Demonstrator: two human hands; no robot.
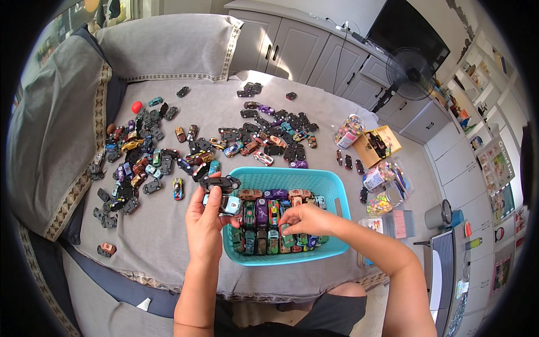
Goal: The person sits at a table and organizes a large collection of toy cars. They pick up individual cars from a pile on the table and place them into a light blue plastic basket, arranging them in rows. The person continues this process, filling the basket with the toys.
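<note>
Over the left end of the turquoise basket (331, 247), my left hand (205, 216) is closed around toy cars: a light blue one (227, 204) and, above it, one with its dark underside showing (222, 183). Inside the basket, small toy cars stand packed in rows, among them a purple one (261, 212). My right hand (306, 219) reaches in from the right, its fingers pinched on a green toy car (287, 237) in the front row. Part of the rows is hidden beneath that hand.
Loose toy cars (247, 135), many upside down, lie scattered across the grey-covered sofa (151, 224). A red ball (137, 106) is at the far left. On the right stand jars of colourful beads (349, 130) and a yellow box (387, 137). A black fan (411, 73) is behind them.
</note>
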